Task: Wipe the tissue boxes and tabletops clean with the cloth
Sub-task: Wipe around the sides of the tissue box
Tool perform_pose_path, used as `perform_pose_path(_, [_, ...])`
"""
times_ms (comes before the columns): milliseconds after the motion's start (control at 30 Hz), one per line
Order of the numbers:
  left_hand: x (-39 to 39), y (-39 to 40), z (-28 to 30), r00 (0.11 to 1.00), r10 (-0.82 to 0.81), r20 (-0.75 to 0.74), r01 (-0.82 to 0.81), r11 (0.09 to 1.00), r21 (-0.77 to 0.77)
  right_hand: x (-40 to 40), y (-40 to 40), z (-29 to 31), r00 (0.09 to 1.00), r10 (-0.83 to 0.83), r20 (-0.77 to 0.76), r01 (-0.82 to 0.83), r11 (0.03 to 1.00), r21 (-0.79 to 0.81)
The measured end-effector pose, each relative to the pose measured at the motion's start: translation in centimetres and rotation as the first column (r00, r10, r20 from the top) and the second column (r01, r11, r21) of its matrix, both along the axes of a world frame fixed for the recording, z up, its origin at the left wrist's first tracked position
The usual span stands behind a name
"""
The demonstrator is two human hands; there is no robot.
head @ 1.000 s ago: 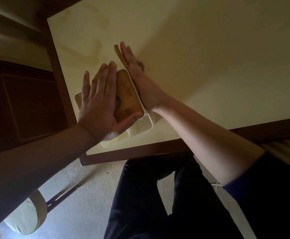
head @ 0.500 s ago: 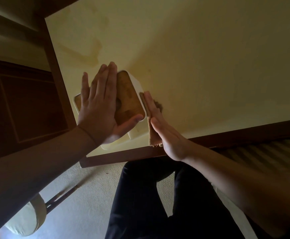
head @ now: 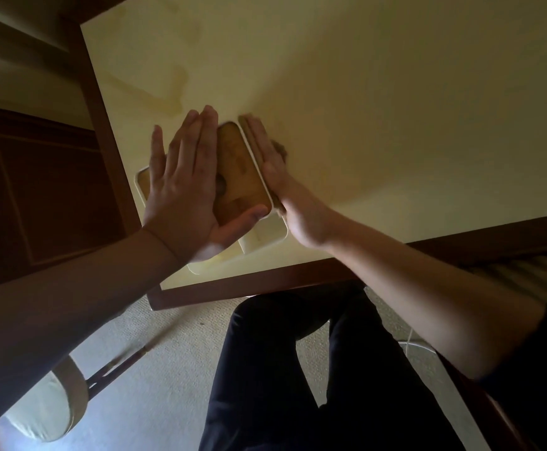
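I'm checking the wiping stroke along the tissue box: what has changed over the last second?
The right hand, pressing the cloth flat against the tissue box's right side, slid toward the person, then back to the far end. The left hand stayed flat on the box top; the box did not move.

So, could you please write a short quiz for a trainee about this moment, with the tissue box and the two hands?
1. True or false: the left hand lies flat on top of the tissue box.
2. Which side of the box does the right hand press the cloth against? A) the side facing the middle of the table B) the side at the table's left edge C) the top
3. Fill in: the box's top panel looks like ____.

Key: 1 true; 2 A; 3 wood.
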State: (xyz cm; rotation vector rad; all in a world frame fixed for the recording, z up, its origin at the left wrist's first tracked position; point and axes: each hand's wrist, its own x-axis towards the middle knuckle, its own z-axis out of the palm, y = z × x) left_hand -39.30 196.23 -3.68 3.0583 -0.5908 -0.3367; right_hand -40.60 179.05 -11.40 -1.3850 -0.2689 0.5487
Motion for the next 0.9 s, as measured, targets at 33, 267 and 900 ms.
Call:
perform_pose_path(33, [0.0,0.1,0.0,1.000,0.000,0.002,0.000,1.000,0.000,-1.6,-0.7,0.0,1.000,0.013,-0.012,-0.013,1.000,-0.013])
perform_pose_path(267, [0.0,0.2,-0.2,1.000,0.009,-0.003,-0.009,1.000,-0.002,-7.0,-2.5,0.5,0.989,0.019,-0.146,-0.019,1.000,0.001])
perform_pose_path(900, [0.0,0.1,-0.1,1.000,0.009,-0.007,-0.009,1.000,-0.008,-3.8,-1.0,-0.3,0.997,-0.002,-0.075,0.000,1.000,-0.019])
